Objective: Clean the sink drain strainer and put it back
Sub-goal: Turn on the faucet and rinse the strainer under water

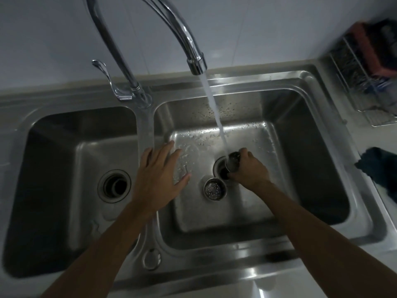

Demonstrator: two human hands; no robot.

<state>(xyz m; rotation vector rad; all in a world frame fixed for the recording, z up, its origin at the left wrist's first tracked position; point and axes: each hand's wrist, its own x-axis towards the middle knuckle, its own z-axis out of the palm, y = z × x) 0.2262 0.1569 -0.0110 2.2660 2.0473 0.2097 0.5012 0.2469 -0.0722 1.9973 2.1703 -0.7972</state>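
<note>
My right hand [250, 168] grips a steel drain strainer [233, 161] on its side, directly under the running water stream [217, 117]. It hovers just above the open drain hole [221, 171] of the right basin [300, 168]. A second perforated steel strainer [214, 188] lies on the basin floor, just left of and nearer than the drain. My left hand [159, 175] is spread flat with fingers apart over the divider between the basins, holding nothing.
The faucet spout [194, 61] arcs over the right basin, its lever handle [107, 78] to the left. The left basin has its own open drain [114, 186]. A wire rack [365, 82] with cloths and a dark cloth [380, 168] sit on the right counter.
</note>
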